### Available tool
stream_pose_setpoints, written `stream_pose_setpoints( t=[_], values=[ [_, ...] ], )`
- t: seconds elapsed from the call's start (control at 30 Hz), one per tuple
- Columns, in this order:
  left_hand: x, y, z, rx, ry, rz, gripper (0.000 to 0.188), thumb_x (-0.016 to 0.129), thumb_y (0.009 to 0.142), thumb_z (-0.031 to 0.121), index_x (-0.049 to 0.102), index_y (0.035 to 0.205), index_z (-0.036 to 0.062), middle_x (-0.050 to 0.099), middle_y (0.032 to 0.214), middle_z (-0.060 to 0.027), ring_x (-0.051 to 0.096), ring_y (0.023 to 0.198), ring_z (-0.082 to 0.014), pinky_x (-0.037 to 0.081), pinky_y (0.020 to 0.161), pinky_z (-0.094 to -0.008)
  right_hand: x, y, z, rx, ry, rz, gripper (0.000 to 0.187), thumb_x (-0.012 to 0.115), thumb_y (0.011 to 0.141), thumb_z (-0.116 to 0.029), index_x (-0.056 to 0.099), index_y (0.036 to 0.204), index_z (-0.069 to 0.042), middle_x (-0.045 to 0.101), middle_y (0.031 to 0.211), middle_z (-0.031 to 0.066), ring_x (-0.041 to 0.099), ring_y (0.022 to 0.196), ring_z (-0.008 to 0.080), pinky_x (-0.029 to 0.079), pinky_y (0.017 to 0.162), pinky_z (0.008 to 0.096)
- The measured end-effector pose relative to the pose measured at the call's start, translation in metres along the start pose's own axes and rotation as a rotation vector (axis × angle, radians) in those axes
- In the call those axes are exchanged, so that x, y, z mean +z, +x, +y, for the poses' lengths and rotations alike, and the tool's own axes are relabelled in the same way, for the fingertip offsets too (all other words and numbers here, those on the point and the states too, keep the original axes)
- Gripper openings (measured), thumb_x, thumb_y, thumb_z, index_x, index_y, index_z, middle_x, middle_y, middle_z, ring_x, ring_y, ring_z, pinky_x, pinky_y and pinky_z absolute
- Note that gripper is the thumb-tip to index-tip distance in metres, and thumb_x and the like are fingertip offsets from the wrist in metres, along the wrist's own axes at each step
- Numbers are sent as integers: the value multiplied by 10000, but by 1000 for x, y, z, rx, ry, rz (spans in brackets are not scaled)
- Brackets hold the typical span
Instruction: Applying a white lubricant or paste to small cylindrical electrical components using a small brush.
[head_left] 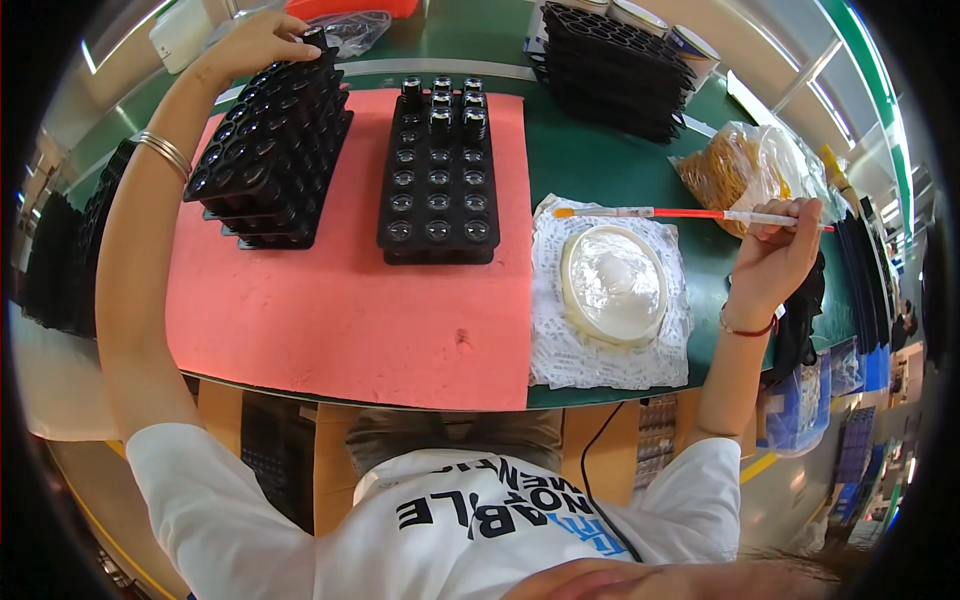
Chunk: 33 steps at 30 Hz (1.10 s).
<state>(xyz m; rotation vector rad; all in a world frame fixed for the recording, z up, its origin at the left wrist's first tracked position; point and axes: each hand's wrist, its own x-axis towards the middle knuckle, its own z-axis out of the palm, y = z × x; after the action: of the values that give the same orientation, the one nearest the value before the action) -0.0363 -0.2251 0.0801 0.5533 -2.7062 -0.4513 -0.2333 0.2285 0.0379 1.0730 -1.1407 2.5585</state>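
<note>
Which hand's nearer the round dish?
Right. The right hand is just up and right of the dish, gripping a brush; the left hand is far left, at the stacked black trays.

1. Free to cross over the near part of pink mat (350, 330).
2. Narrowly passable between stacked black trays (270, 150) and black rack (438, 248).
3. Blocked at the trays' far end by left hand (262, 46), along their left side by left forearm (140, 240).
4. Barred just beyond round dish (615, 283) by brush (690, 213), held crosswise in right hand (785, 245).
</note>
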Motion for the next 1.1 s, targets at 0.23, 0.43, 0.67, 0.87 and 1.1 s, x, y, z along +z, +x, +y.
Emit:
stream_pose_setpoints(
  t=[0.23, 0.43, 0.67, 0.87, 1.1],
  values=[
    [-6, 10, -2, -99, 19, -61, 444, 670, 662, 292, 566, 995, 18, 583, 885, -71, 528, 758, -120, 389, 573, -232, -2, 0, 1, -45, 4, 6, 134, 498, 848, -141, 512, 783, -25, 506, 612, 42, 458, 510, 107, 375, 471, 220],
    [-6, 11, 9, -211, -3, -183, 486, 648, 674, 351, 555, 1044, 50, 577, 854, -56, 487, 705, -101, 354, 499, -213, -6, 2, 5, -103, -5, 82, 125, 516, 836, -130, 545, 849, -9, 542, 639, 50, 492, 484, 103, 399, 431, 186],
    [0, -50, 105, -133, 322, 392, 418, 579, 728, 406, 554, 958, 59, 540, 706, -100, 528, 669, -197, 402, 627, -314, -11, 5, 9, -103, 4, 93, 109, 519, 834, -122, 541, 839, -15, 562, 649, 63, 510, 440, 107, 420, 403, 194],
    [57, -143, 195, 388, 22, 199, 71, 571, 720, 147, 559, 702, 80, 512, 625, -70, 505, 535, -224, 411, 486, -301, -13, 2, 19, -60, -97, 179, 140, 535, 831, -168, 551, 776, -40, 563, 628, 37, 514, 446, 73, 427, 424, 169],
    [98, -210, 244, 955, -251, -285, 86, 546, 670, 150, 540, 702, 70, 517, 712, -51, 548, 581, -176, 437, 440, -280, -9, 14, 25, -31, -81, 195, 141, 539, 830, -178, 552, 778, -48, 559, 634, 27, 517, 469, 74, 417, 434, 168]
  ],
)
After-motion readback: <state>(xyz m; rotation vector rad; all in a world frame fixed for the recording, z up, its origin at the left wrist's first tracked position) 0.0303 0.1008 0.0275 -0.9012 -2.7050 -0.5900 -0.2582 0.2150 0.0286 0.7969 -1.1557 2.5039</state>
